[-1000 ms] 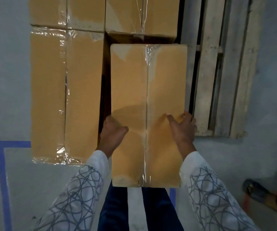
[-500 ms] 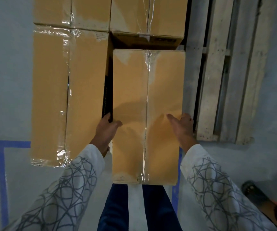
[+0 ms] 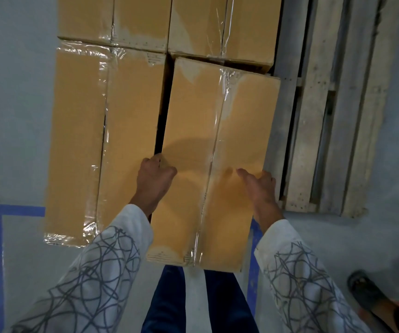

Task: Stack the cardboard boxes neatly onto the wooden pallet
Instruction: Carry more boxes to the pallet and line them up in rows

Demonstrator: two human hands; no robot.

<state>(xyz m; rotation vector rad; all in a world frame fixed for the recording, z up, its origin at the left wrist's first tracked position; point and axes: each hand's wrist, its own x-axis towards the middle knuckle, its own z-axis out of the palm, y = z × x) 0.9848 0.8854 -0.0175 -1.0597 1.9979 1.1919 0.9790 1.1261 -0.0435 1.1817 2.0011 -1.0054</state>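
The carried box point(image 3: 217, 145) occupies the centre of the frame. Its long axis runs from bottom to top, with the far end skewed slightly right. The left hand point(image 3: 154, 175) grips the left long edge, fingers point(image 3: 151, 162) curled into the dark gap beside the neighbouring box point(image 3: 104, 140). The right hand point(image 3: 261, 188) grips the right long edge, thumb on top, fingers wrapped over the side. Bare slats of the wooden pallet point(image 3: 314, 121) lie just to the right. No writing is legible; only clear tape shows.
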